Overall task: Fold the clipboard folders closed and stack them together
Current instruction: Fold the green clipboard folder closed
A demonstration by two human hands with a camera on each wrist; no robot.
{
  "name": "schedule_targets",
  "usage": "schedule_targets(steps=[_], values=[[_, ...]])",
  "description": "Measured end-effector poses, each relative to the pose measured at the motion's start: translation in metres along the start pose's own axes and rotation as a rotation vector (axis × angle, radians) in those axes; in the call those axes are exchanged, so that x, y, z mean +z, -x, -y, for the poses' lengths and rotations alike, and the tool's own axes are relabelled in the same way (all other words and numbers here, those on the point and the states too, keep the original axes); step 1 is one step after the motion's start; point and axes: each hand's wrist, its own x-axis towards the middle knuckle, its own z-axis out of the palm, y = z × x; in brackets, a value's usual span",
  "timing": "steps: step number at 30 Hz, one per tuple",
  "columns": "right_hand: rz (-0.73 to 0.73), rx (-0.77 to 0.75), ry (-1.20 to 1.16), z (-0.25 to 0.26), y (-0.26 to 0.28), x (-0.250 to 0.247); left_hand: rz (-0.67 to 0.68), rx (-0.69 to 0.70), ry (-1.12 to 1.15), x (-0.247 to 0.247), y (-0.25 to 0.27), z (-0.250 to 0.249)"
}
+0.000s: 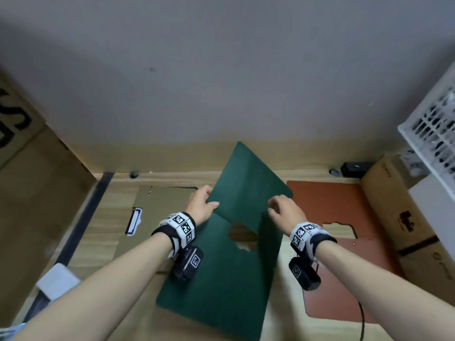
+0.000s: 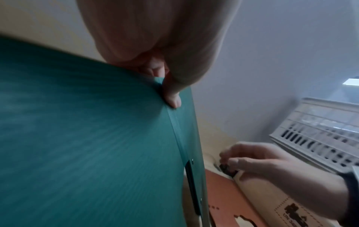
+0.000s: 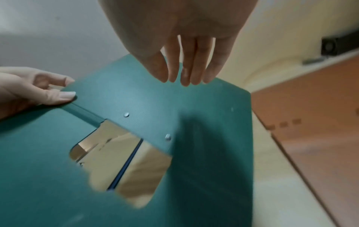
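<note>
A dark green clipboard folder [image 1: 221, 279] [image 2: 87, 138] [image 3: 194, 107] lies mid-table, bent at its spine, with the far half tilted up and a cut-out at the fold. My left hand [image 1: 202, 205] [image 2: 170, 92] [image 3: 48, 92] pinches its left edge at the spine, thumb on top. My right hand [image 1: 283, 210] [image 2: 252, 159] [image 3: 184, 69] hovers over the raised half with relaxed, straight fingers and holds nothing. An orange-brown folder [image 1: 344, 200] [image 2: 223, 192] [image 3: 310, 107] lies open and flat to the right. A tan folder [image 1: 160, 205] with a white clip [image 1: 134, 221] lies flat to the left.
A printed cardboard box [image 1: 398, 212] and a white slotted crate [image 1: 433, 134] stand at the right. A large cardboard box [image 1: 37, 193] walls the left side. A black device [image 1: 354, 167] sits by the back wall. The wooden table [image 1: 103, 242] shows between the folders.
</note>
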Motion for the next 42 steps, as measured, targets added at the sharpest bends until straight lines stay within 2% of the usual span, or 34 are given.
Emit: schedule_targets(steps=[4, 7, 12, 16, 17, 18, 20, 22, 30, 36, 42], values=[[-0.258, -0.152, 0.014, 0.023, -0.015, -0.069, -0.022, 0.159, -0.165, -0.04, 0.008, -0.073], [-0.482, -0.269, 0.227, 0.046, -0.023, -0.112, -0.039, 0.298, -0.345, -0.059, 0.01, -0.116], [-0.515, -0.384, 0.512, 0.071, -0.025, -0.155, -0.076, 0.508, -0.577, -0.074, 0.01, -0.166], [-0.592, -0.44, 0.524, 0.064, -0.025, -0.158, -0.081, 0.562, -0.698, -0.063, 0.009, -0.168], [-0.574, -0.437, 0.518, 0.06, -0.024, -0.154, -0.076, 0.563, -0.72, -0.055, 0.009, -0.161], [-0.493, -0.405, 0.515, 0.057, -0.02, -0.148, -0.06, 0.559, -0.738, -0.046, 0.009, -0.152], [-0.235, -0.285, 0.506, 0.046, -0.009, -0.128, -0.009, 0.543, -0.768, -0.024, 0.011, -0.132], [-0.068, -0.198, 0.474, 0.028, 0.001, -0.101, 0.058, 0.541, -0.793, -0.001, 0.015, -0.11], [0.29, -0.19, 0.386, -0.026, 0.045, 0.001, 0.325, 0.48, -0.804, 0.075, 0.048, -0.013], [0.418, -0.172, 0.291, -0.049, 0.074, 0.084, 0.412, 0.417, -0.851, 0.115, 0.073, 0.047], [0.41, -0.096, 0.156, -0.052, 0.086, 0.13, 0.462, 0.397, -0.853, 0.134, 0.08, 0.084]])
